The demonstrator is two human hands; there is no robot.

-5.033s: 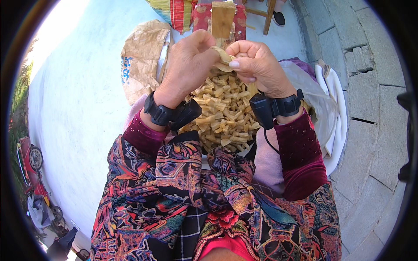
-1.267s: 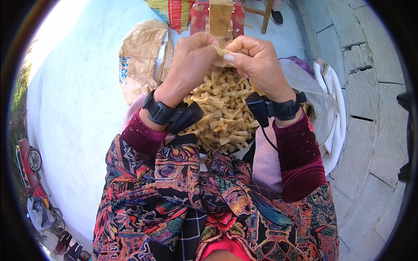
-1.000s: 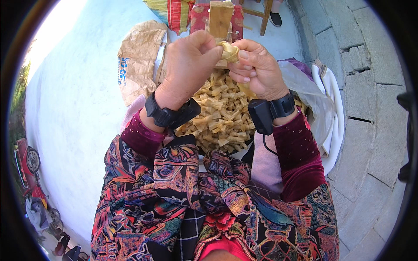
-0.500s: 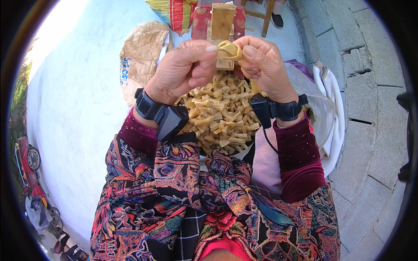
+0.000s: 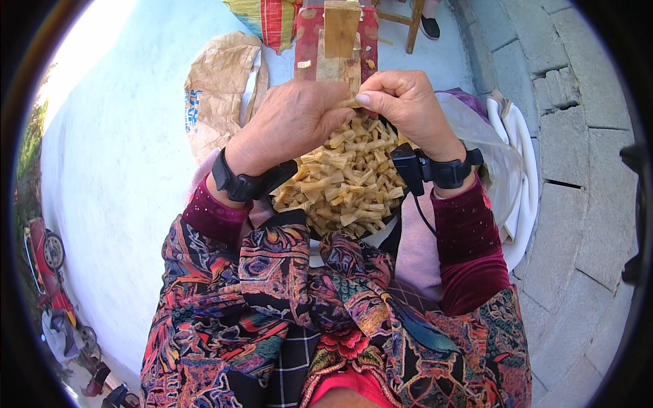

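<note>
Both hands are raised over a black-rimmed container piled with small, pale-yellow knotted pieces (image 5: 343, 183). My left hand (image 5: 291, 121), back upward, is closed on one end of a short yellowish strip (image 5: 345, 103); most of the strip is hidden by fingers. My right hand (image 5: 407, 109) pinches the same strip between thumb and forefinger, its other fingers curled behind. Just beyond them stands an upright wooden block (image 5: 342, 27) on a board, over red patterned cloth (image 5: 306, 51). Black strapped devices sit on both wrists.
A crumpled brown paper sack (image 5: 214, 81) lies at left, a coloured woven sack (image 5: 269, 20) behind. A wooden stool (image 5: 410, 37) and someone's shoe (image 5: 430, 27) are at the top. White plastic and cloth (image 5: 517, 170) lie right, beside stone blocks. A red wheeled vehicle (image 5: 44, 265) is far left.
My hands have come lower and nearer the pile. The looped, knotted yellow piece that showed between my fingertips is now mostly covered, and my left hand has turned back-upward again.
</note>
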